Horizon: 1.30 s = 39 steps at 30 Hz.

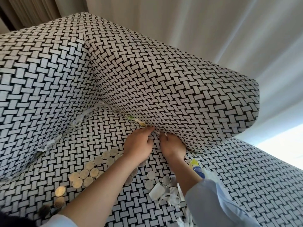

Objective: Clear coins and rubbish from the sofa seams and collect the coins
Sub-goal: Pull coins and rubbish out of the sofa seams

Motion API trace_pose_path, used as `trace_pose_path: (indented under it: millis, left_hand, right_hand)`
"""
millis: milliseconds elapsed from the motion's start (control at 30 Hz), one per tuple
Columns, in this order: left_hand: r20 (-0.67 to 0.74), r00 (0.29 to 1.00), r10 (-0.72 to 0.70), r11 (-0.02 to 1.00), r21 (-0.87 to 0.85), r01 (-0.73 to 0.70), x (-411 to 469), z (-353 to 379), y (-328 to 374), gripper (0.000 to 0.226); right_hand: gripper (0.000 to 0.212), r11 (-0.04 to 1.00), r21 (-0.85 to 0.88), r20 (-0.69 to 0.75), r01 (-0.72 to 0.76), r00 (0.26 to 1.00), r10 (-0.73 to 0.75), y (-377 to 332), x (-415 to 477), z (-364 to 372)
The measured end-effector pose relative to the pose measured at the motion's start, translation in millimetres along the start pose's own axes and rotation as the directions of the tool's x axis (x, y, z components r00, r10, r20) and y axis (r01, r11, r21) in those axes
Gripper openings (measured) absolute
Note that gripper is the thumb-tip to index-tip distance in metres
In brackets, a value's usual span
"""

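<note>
My left hand (138,144) and right hand (172,145), fingers curled, pinch at paper scraps (157,132) in the sofa seam (136,119); coins (86,174) lie behind my left wrist.

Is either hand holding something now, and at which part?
The right hand pinches a small white scrap by its end at the sofa seam. Whether the left hand holds anything cannot be told.

We see pale curtains (205,30) hanging in folds behind, daylight glowing at right, a brown drape (32,9) upper left.
</note>
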<state>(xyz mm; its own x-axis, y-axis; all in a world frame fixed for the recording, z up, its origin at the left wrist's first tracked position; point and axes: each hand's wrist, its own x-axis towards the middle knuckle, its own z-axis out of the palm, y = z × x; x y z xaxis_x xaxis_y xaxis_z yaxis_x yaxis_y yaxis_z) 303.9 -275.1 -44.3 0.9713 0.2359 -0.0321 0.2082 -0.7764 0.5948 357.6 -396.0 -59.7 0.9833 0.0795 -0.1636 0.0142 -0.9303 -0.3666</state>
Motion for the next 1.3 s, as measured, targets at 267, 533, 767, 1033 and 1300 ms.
trace_pose_path:
  millis: [267, 533, 767, 1033, 1300]
  left_hand:
    - [0.06, 0.998, 0.015, 0.984, -0.176, -0.004, -3.3, -0.9, -6.0, 0.055]
    - [-0.048, 0.999, 0.004, 0.897, -0.442, -0.025, -16.5, -5.4, -8.9, 0.039]
    - [-0.006, 0.991, 0.132, 0.979, -0.154, -0.132, -28.5, -31.6, -20.4, 0.034]
    - [0.139, 0.982, 0.131, 0.989, 0.047, -0.139, -35.3, -41.2, -4.5, 0.025]
    - [0.087, 0.994, -0.064, 0.988, -0.133, 0.075, -25.8, -49.5, -9.9, 0.035]
  right_hand:
    - [0.034, 0.975, 0.13, -0.134, 0.182, 0.977, -0.165, 12.1, -30.0, -6.2]
    - [0.034, 0.832, 0.123, -0.115, 0.542, 0.84, -0.53, -5.5, -62.1, -19.9]
    - [0.038, 0.841, 0.422, 0.198, 0.338, 0.871, -0.449, -7.7, -70.6, -36.3]
    - [0.047, 0.893, 0.215, 0.078, 0.396, 0.904, -0.42, -5.8, -51.6, -52.9]
    - [0.043, 0.926, 0.066, 0.136, 0.373, 0.916, -0.378, -38.5, -19.4, -37.9]
